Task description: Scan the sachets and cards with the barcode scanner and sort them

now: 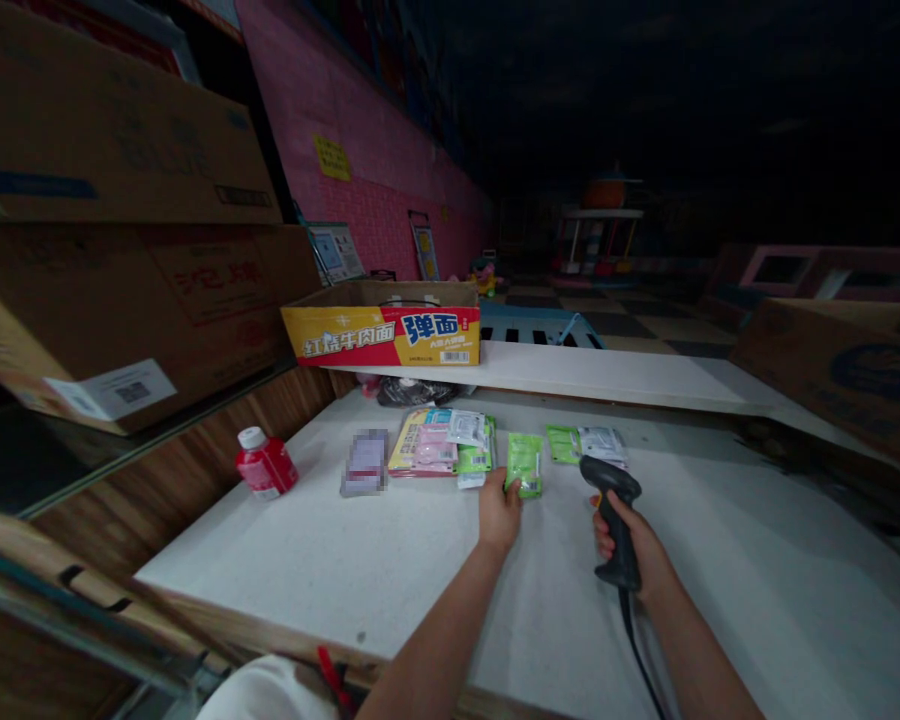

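In my right hand (641, 545) is a black barcode scanner (619, 525), gripped by its handle, with its cable running down toward the front. My left hand (501, 510) pinches the lower left corner of a green packet (524, 465) at the middle of the white counter (330, 570). Left of that packet, several small pink, white and green packets (450, 440) lie overlapping on a yellow printed sheet or booklet (405, 450). To the right, beyond the scanner, lie another green packet (563, 443) and a white-grey packet (602, 443).
A red bottle with a white cap (266, 465) stands at the left, beside a blurred flat purple item (365, 462). A yellow and red open carton (382, 335) sits on the raised back ledge (607, 375). Large cardboard boxes (120, 300) are stacked at left; another box (855, 360) is at right.
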A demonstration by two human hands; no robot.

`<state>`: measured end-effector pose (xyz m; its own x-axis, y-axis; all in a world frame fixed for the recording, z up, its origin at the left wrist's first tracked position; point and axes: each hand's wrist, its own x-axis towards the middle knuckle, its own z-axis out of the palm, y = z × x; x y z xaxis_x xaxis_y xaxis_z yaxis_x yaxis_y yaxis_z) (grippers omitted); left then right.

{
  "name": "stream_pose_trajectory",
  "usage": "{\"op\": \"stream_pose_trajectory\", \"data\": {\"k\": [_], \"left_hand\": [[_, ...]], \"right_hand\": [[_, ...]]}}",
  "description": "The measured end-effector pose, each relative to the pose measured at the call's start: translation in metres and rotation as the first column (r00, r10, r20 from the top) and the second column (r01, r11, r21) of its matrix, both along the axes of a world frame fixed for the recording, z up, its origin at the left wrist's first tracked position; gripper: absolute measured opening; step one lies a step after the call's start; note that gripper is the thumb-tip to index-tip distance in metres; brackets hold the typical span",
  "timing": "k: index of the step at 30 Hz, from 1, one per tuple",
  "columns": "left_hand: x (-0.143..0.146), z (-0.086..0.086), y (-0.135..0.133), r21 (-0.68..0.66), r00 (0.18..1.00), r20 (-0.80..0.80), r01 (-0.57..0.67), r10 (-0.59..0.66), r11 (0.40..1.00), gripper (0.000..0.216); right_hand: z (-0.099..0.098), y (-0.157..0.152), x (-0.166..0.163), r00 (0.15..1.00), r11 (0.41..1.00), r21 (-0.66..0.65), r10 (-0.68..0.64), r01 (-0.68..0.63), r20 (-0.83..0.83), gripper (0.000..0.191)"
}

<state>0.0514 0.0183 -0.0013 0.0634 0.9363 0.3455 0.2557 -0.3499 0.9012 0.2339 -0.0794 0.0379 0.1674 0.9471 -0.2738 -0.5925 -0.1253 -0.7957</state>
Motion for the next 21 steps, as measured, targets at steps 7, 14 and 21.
{"op": "stream_pose_trajectory", "data": {"k": [7, 14, 21], "left_hand": [[0.000, 0.016, -0.009, -0.036, 0.985, 0.174, 0.014, -0.007, 0.999, 0.019], [-0.061, 0.084, 0.038, -0.011, 0.956, 0.041, -0.291, 0.291, 0.957, 0.021], [-0.102, 0.118, 0.084, -0.083, 0.764, -0.467, -0.539, 0.445, 0.838, 0.030]], "right_hand": [[-0.007, -0.004, 0.000, 0.995, 0.999, 0.026, -0.032, 0.034, -0.089, 0.042], [-0.006, -0.004, 0.001, 0.991, 1.000, 0.001, -0.022, 0.023, -0.130, 0.038], [-0.008, -0.003, 0.000, 0.990, 1.000, 0.000, -0.030, 0.030, -0.139, 0.039]]}}
